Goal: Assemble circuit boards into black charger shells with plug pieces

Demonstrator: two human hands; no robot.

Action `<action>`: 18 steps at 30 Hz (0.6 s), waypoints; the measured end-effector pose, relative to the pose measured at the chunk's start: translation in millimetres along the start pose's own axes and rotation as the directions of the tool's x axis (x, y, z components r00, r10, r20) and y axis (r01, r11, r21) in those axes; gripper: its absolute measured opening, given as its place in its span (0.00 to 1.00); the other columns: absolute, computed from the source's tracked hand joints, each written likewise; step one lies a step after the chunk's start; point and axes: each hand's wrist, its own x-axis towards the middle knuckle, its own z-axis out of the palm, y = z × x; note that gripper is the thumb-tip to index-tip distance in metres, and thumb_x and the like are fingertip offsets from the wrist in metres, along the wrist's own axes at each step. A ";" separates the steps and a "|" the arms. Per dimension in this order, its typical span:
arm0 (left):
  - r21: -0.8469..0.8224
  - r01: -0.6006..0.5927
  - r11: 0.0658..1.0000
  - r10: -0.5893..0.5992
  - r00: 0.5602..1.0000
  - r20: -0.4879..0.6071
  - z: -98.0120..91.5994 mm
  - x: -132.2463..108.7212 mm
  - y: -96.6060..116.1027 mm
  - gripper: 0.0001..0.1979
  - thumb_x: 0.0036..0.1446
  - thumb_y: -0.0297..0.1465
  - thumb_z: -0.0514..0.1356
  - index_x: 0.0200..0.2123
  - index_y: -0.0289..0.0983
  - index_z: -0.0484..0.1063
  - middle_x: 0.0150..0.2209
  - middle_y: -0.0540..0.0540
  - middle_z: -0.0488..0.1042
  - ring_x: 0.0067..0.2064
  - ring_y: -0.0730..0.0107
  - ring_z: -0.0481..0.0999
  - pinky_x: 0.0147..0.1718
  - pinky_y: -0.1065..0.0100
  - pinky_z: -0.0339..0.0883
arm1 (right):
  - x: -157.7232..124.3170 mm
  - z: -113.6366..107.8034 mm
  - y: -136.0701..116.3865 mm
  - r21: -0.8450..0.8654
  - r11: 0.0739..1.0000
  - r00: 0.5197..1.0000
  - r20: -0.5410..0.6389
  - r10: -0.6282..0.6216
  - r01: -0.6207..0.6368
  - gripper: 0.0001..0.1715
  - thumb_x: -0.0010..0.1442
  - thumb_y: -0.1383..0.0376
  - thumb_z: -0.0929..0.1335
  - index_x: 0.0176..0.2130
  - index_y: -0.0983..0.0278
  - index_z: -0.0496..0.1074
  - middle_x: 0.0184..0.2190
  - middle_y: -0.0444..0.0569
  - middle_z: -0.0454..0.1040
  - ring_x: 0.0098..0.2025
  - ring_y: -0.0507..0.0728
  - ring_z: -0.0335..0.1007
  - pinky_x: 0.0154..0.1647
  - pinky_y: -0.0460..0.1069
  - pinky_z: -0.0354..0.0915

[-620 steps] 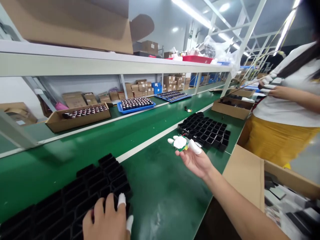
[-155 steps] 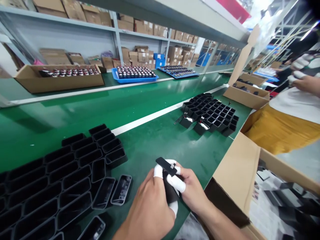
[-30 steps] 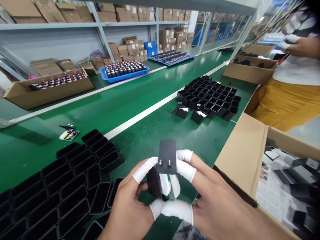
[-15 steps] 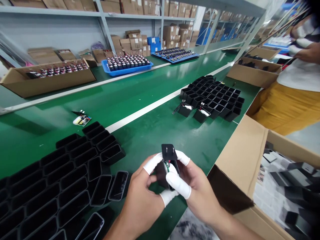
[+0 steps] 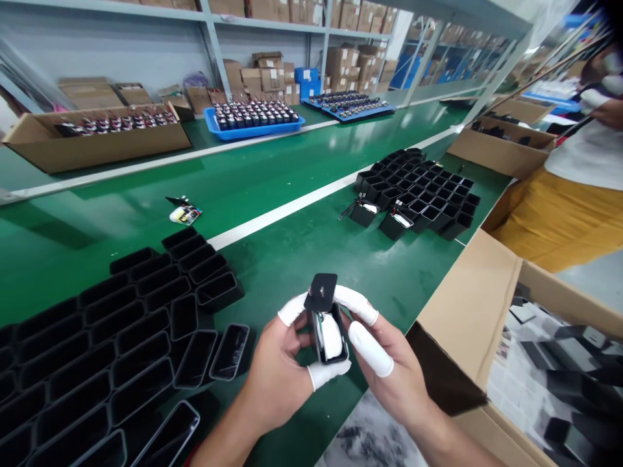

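Observation:
Both hands meet low in the middle of the picture, over the green belt point(image 5: 272, 188). My left hand point(image 5: 280, 373) grips a black adapter housing point(image 5: 327, 337) whose open mouth shows a white part inside. My right hand point(image 5: 389, 373) steadies the same housing, and its fingers pinch the black plug cover point(image 5: 321, 292) that stands tilted above the opening. White finger cots cover several fingertips. A cluster of empty black housings point(image 5: 121, 337) lies just left of my left hand.
A second group of black housings point(image 5: 418, 191) sits farther up the belt. An open cardboard box point(image 5: 491, 337) of dark parts stands at the right. A small circuit part point(image 5: 183, 213) lies on the belt. Trays and boxes line the far side. Another person point(image 5: 584, 168) stands at the right.
The housing has been turned so its open mouth faces me and the white part inside shows. The plug cover now tilts above it. The circuit part on the belt has drifted right.

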 end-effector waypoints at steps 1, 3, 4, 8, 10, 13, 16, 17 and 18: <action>0.019 -0.012 1.000 0.012 1.000 0.011 0.1 -0.7 0.5 0.34 0.40 0.17 0.74 0.51 0.41 0.71 0.46 0.47 0.81 0.41 0.65 0.82 0.41 0.69 0.78 | 0.0 0.3 -0.4 -0.019 1.000 1.000 0.016 -0.014 0.014 0.19 0.68 0.61 0.68 0.57 0.49 0.73 0.62 0.47 0.70 0.64 0.59 0.66 0.68 0.58 0.60; 0.068 -0.033 0.997 0.031 0.999 0.029 1.0 -2.1 1.0 0.32 0.42 0.17 0.73 0.51 0.42 0.72 0.46 0.48 0.80 0.41 0.66 0.82 0.41 0.70 0.78 | 0.4 2.0 -1.9 -0.066 0.998 1.000 0.026 -0.017 0.019 0.20 0.67 0.61 0.68 0.58 0.49 0.73 0.63 0.46 0.68 0.65 0.60 0.64 0.68 0.58 0.59; 0.093 -0.040 0.995 0.037 0.999 0.031 1.8 -2.7 0.8 0.31 0.43 0.18 0.72 0.51 0.42 0.72 0.47 0.47 0.80 0.42 0.65 0.82 0.42 0.69 0.78 | 0.7 3.5 -2.6 -0.097 0.995 1.000 0.020 -0.008 0.010 0.20 0.67 0.60 0.69 0.58 0.49 0.73 0.63 0.47 0.68 0.64 0.60 0.65 0.68 0.58 0.61; 0.113 -0.023 0.993 0.028 0.999 -0.036 6.0 -2.7 -5.0 0.30 0.41 0.19 0.72 0.50 0.40 0.72 0.50 0.45 0.78 0.46 0.60 0.82 0.43 0.68 0.78 | 3.7 10.6 -0.5 -0.199 0.980 0.998 -0.063 0.021 -0.033 0.22 0.64 0.56 0.71 0.57 0.54 0.74 0.54 0.50 0.76 0.59 0.63 0.70 0.63 0.59 0.66; 0.095 0.026 0.995 -0.019 0.997 -0.074 7.1 -0.6 -10.9 0.29 0.42 0.21 0.72 0.49 0.39 0.70 0.48 0.44 0.79 0.45 0.60 0.82 0.43 0.67 0.78 | 6.8 11.3 4.3 -0.154 0.983 0.992 -0.096 0.083 -0.098 0.23 0.62 0.54 0.72 0.56 0.56 0.76 0.46 0.50 0.80 0.56 0.64 0.73 0.61 0.60 0.68; 0.109 0.070 0.991 -0.056 0.990 -0.133 6.0 3.7 -21.5 0.30 0.43 0.23 0.71 0.50 0.38 0.68 0.44 0.44 0.80 0.44 0.60 0.82 0.44 0.65 0.77 | 11.0 4.9 12.8 -0.011 0.975 0.969 -0.114 0.221 -0.224 0.25 0.63 0.47 0.69 0.52 0.58 0.79 0.42 0.51 0.82 0.53 0.65 0.75 0.58 0.61 0.70; 0.153 0.051 0.987 -0.027 0.987 -0.156 3.9 5.5 -30.5 0.30 0.41 0.23 0.72 0.49 0.38 0.69 0.45 0.45 0.80 0.46 0.60 0.81 0.47 0.64 0.75 | 10.0 -4.0 20.7 -0.002 0.981 0.976 -0.108 0.191 -0.193 0.25 0.62 0.47 0.70 0.51 0.59 0.79 0.48 0.52 0.80 0.58 0.66 0.71 0.66 0.62 0.61; 0.162 0.045 0.986 -0.020 0.987 -0.157 3.4 5.3 -32.8 0.30 0.41 0.23 0.72 0.48 0.38 0.69 0.46 0.45 0.79 0.47 0.60 0.81 0.48 0.64 0.75 | 8.4 -5.4 23.5 -0.033 0.985 0.981 -0.099 0.166 -0.169 0.24 0.62 0.49 0.70 0.52 0.58 0.79 0.51 0.51 0.79 0.60 0.65 0.68 0.69 0.62 0.56; 0.172 0.043 0.984 -0.015 0.987 -0.160 3.0 4.8 -34.8 0.30 0.41 0.23 0.71 0.49 0.39 0.69 0.47 0.44 0.79 0.47 0.61 0.80 0.48 0.64 0.74 | 6.4 -5.5 26.4 -0.058 0.987 0.985 -0.088 0.147 -0.153 0.23 0.63 0.51 0.71 0.53 0.58 0.78 0.52 0.51 0.79 0.62 0.65 0.67 0.70 0.62 0.53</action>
